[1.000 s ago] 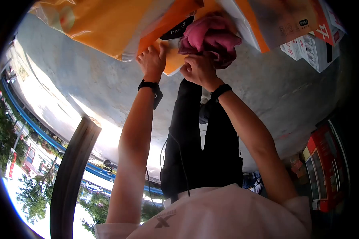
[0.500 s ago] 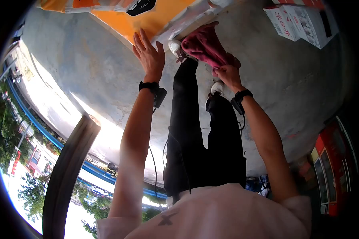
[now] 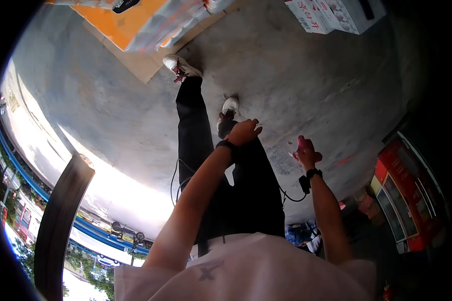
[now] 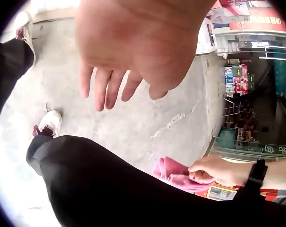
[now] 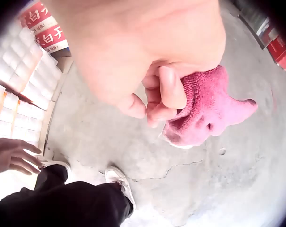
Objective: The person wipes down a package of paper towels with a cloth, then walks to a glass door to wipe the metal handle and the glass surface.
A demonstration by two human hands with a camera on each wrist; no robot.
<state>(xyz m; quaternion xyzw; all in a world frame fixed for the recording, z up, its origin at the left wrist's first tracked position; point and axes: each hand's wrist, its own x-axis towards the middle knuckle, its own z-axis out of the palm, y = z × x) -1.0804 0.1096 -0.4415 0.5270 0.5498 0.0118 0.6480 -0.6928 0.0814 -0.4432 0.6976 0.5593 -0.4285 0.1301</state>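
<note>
A pink terry cloth (image 5: 204, 111) hangs bunched from my right hand (image 5: 147, 56), its fingers curled round one part while the rest sticks out past them. In the head view that hand and the cloth (image 3: 301, 144) are off to the right of my legs, above the concrete floor. My left hand (image 3: 243, 132) is over my right leg and holds nothing. The left wrist view shows its fingers (image 4: 102, 90) loosely extended and spread. There, the pink cloth (image 4: 169, 172) appears beyond the knee, gripped by the right hand.
A stack of orange tissue packs (image 3: 130, 25) stands on flattened cardboard (image 3: 135, 65) ahead on the left. White printed boxes (image 3: 331, 15) sit at the far right. A red glass-door cabinet (image 3: 402, 193) stands on the right, and a dark post (image 3: 63, 220) rises on the left.
My right hand has carried the pink cloth away from the tissue packs, back and to the right. My left hand has left the packs and swung right over my leg. The view has turned.
</note>
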